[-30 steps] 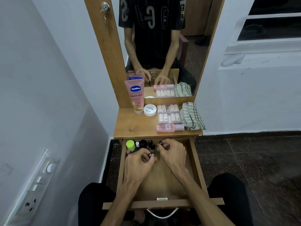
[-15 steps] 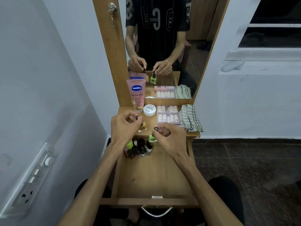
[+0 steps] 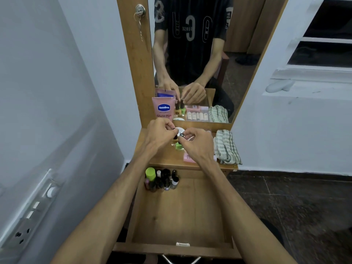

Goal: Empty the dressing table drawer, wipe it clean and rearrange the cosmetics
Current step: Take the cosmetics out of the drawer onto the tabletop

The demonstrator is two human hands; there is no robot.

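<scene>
The wooden drawer (image 3: 181, 216) is pulled out toward me, with several small bottles (image 3: 162, 181) clustered in its far left corner. Over the dressing table top (image 3: 163, 159), my left hand (image 3: 159, 135) pinches the black cap of a small yellowish nail polish bottle (image 3: 174, 141). My right hand (image 3: 197, 144) pinches the cap of a green nail polish bottle (image 3: 178, 146) right beside it. Both bottles stand upright on or just above the top, in front of a white jar (image 3: 179, 129).
A pink Vaseline tube (image 3: 163, 109) leans against the mirror frame. A striped folded cloth (image 3: 226, 146) lies at the table's right end, and a pink bottle (image 3: 188, 157) shows under my right wrist. A wall flanks the left, with dark floor on the right.
Both hands have lifted a small bottle each out of the drawer and carried them up and forward to the table top, close to the white jar.
</scene>
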